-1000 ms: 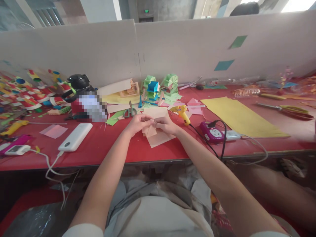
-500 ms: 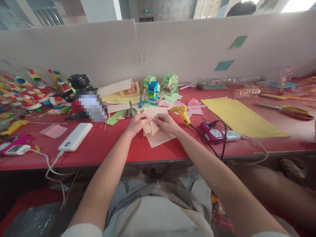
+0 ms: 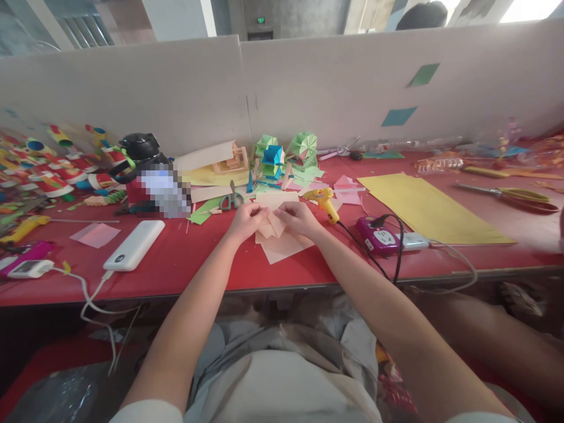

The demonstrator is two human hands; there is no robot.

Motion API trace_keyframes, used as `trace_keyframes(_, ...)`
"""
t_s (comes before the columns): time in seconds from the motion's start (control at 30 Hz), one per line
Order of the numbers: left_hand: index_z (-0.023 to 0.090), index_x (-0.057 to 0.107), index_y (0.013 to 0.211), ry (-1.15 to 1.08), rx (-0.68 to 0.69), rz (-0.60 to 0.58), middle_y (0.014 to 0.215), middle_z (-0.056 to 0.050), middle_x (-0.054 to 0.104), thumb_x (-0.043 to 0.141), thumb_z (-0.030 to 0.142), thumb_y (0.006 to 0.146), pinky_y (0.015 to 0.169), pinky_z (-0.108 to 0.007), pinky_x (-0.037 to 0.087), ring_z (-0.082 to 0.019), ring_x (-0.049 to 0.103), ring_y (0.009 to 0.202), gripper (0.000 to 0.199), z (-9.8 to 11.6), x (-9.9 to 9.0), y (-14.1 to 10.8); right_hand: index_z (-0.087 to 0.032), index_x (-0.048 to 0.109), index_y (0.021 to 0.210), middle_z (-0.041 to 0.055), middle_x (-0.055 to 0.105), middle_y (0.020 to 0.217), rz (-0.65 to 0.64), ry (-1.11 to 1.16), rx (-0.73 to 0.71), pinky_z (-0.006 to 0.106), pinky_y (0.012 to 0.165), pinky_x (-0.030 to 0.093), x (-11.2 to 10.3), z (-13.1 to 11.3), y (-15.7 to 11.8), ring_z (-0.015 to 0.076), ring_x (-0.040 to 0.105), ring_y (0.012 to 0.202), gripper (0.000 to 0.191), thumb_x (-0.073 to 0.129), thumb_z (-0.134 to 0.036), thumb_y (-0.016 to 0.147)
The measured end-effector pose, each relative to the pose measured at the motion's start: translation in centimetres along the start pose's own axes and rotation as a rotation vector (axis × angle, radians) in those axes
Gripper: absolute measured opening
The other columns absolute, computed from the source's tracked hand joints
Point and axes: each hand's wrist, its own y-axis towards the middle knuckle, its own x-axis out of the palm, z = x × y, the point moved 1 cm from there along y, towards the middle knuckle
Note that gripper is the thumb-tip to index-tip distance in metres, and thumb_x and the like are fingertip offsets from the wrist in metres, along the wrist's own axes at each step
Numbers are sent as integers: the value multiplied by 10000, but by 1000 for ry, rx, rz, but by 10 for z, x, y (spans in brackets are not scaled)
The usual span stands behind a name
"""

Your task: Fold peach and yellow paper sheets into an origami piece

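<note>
Between my two hands is a small folded piece of pale orange paper (image 3: pixel 272 226), its creased flaps facing me. My left hand (image 3: pixel 248 221) pinches its left side with thumb and fingers. On the other side, my right hand (image 3: pixel 300 220) grips its upper right part, fingers closed. Flat below it on the table lies a pale orange sheet (image 3: pixel 282 250). A yellow glue gun (image 3: pixel 325 202) rests just beyond my right hand, and grey-green scissors (image 3: pixel 232 198) lie beyond my left.
Green and blue folded-paper models (image 3: pixel 274 158) stand at the back by the partition. A purple power strip (image 3: pixel 378 236) with cables and yellow sheets (image 3: pixel 434 208) are on the right. At left are a white power bank (image 3: pixel 134 245) and several colourful paper figures (image 3: pixel 53 179).
My right hand has shifted slightly right, and the folded paper's flaps look spread a little wider. Both hands keep hold of it.
</note>
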Motion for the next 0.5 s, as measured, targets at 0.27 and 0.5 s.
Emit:
trace_keyframes(0.27,160,612,706,-96,-43,-3,675,2,610,777,496,679,605,-238,433,-138,566,657,376,-5,-1,2,-167,579,703,1,542,644,13,61,97,263,576,356,1,0,0,121,464,617,458,591,-615,798)
trace_keyframes(0.5,162,603,798,-271,-131,142,700,4,616,823,407,617,601,-242,458,-129,576,643,376,-7,-5,3,-200,457,602,-24,493,587,5,71,104,270,566,385,3,5,1,122,482,595,466,698,-583,714)
